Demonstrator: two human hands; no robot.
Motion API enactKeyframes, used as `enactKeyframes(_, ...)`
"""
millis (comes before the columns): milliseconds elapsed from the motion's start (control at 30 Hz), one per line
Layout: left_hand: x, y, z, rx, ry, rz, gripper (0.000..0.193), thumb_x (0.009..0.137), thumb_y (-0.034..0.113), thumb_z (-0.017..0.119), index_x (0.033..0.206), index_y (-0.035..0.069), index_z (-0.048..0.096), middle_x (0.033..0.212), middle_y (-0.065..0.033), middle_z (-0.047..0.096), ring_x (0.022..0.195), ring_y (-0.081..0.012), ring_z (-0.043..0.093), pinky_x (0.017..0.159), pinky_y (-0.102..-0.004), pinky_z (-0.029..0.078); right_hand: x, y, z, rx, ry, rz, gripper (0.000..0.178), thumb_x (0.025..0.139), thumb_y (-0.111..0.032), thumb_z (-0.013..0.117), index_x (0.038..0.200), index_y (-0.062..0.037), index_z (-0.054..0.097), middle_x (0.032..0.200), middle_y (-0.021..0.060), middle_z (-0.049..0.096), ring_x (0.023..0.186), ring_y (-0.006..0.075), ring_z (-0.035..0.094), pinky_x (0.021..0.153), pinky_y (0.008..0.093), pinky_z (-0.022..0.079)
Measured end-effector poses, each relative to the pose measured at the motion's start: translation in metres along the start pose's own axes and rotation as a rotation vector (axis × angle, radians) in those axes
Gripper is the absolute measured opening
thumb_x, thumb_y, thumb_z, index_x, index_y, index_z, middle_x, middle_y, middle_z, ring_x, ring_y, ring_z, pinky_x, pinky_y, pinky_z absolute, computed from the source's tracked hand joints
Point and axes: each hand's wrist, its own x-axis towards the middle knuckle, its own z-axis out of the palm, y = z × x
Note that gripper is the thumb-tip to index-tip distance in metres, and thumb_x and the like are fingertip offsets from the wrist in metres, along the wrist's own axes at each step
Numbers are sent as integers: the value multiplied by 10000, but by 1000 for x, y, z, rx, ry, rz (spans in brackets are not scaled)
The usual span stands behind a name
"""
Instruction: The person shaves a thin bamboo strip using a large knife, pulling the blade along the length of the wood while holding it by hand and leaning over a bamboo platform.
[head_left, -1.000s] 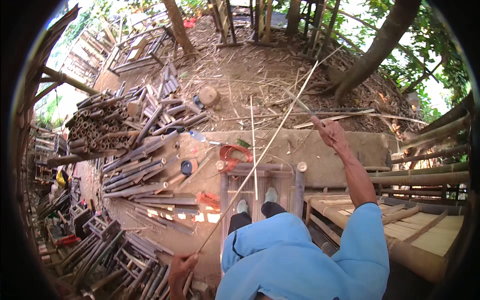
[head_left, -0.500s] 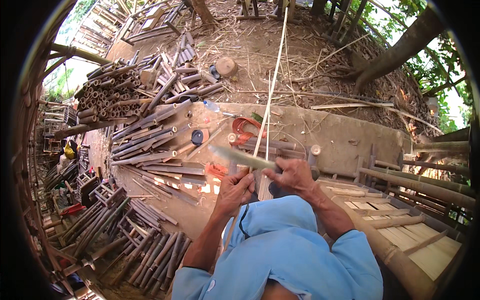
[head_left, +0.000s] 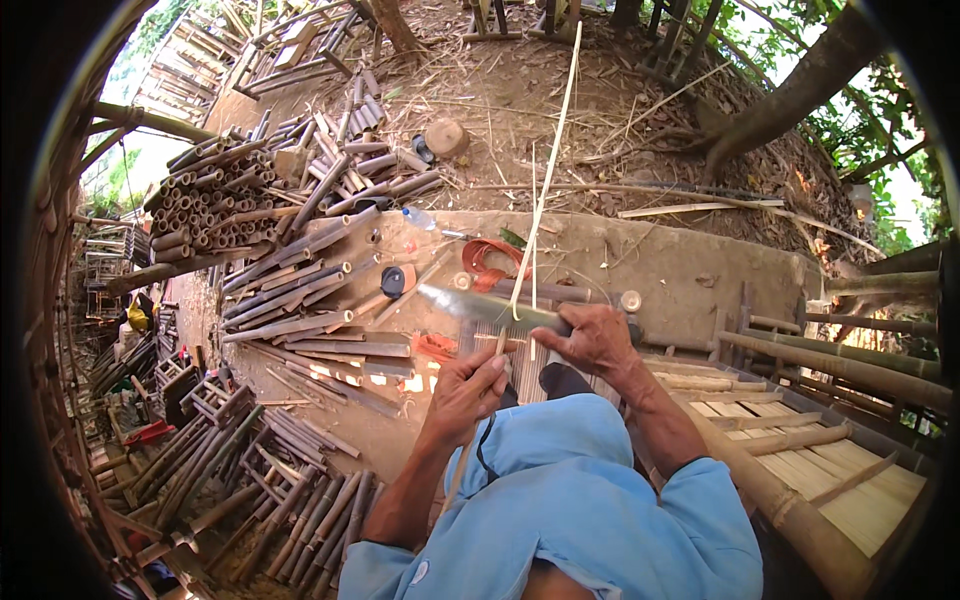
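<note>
My left hand (head_left: 465,392) pinches a narrow bamboo strip (head_left: 459,472), whose lower part runs down past my blue shirt. In my right hand (head_left: 598,340) is a broad-bladed knife (head_left: 475,306), its blade pointing left across the strip just beyond my left fingers. From the blade a long pale bamboo sliver (head_left: 546,165) curves away and stretches far ahead. Whether the sliver is still joined to the held strip is hard to make out at the blade. A second thin sliver (head_left: 534,215) stands close beside it. The knife's handle is hidden inside my right fist.
Piles of cut bamboo poles (head_left: 225,195) lie left, more (head_left: 320,520) at lower left. A slatted bamboo frame (head_left: 830,440) stands close on my right. Ahead are an orange strap (head_left: 480,262), a plastic bottle (head_left: 418,217), a wood block (head_left: 447,138) and a tree trunk (head_left: 800,95).
My right hand and the knife have moved slightly forward, away from my left hand. The pale sliver now bends at the blade. My left hand stays nearly in place.
</note>
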Motion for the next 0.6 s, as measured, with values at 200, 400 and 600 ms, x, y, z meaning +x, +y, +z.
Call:
enactKeyframes(200,-50,-2,-17,138,-74,-86,295,1055,136,511,1288,-23,596,678,21,508,447,-17,351,404,-187,269,24,79,-22,-20,154,194,731,888,-720,556,673,-24,619,606,206,587,562,352,617,525,444,463)
enactKeyframes(400,-78,-26,-25,93,-13,-168,281,1043,127,531,1258,-34,612,663,10,517,437,-20,345,393,-192,255,20,55,-31,126,15,326,788,889,-775,489,669,-34,645,566,168,569,525,280,576,516,432,457)
enactKeyframes(600,-71,-13,-16,169,45,-114,256,1038,135,545,1207,-30,642,665,19,518,453,-17,349,404,-186,250,-1,5,-12,59,-34,55,737,865,-761,543,698,-62,706,599,166,618,559,344,635,537,459,487)
